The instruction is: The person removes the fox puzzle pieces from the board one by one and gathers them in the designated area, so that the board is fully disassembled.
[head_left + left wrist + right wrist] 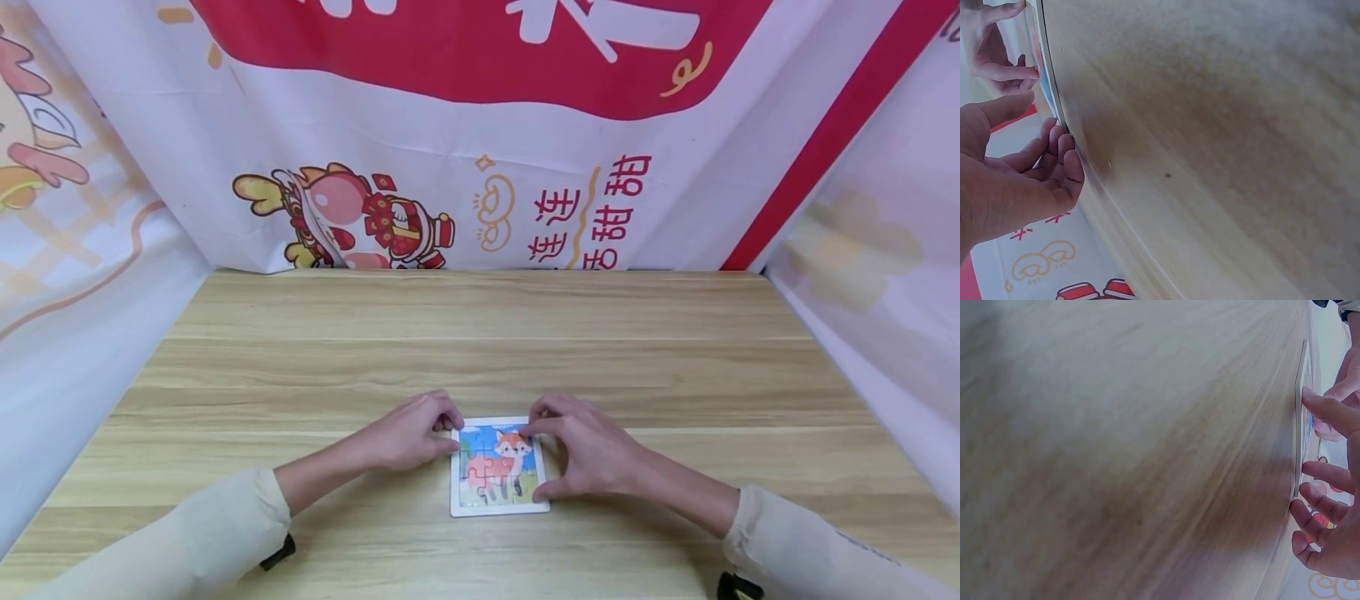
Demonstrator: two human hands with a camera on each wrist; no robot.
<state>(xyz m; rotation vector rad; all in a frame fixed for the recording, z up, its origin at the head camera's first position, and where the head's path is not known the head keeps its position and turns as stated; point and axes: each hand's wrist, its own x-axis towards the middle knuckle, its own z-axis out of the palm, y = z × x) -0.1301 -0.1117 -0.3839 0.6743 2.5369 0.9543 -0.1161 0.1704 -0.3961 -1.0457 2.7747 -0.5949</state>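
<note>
A small square jigsaw puzzle (487, 467) with a white border lies on the wooden table, showing a cartoon fox. Its interlocking pieces sit inside the border. My left hand (418, 433) holds the puzzle's left side, with curled fingers at the far corner and the thumb at the edge. On the opposite side, my right hand (592, 446) touches the puzzle with its index fingertip near the fox's head and its thumb near the near corner. In the left wrist view, the left hand (1029, 162) has its fingertips against the border; the right wrist view shows the right hand (1335, 481) spread along the edge.
The wooden table (480, 350) extends around the puzzle. Behind it hangs a printed white and red cloth (450, 133), with more cloth at both sides. Pale sleeves (217, 517) cover the forearms, and dark straps show below them.
</note>
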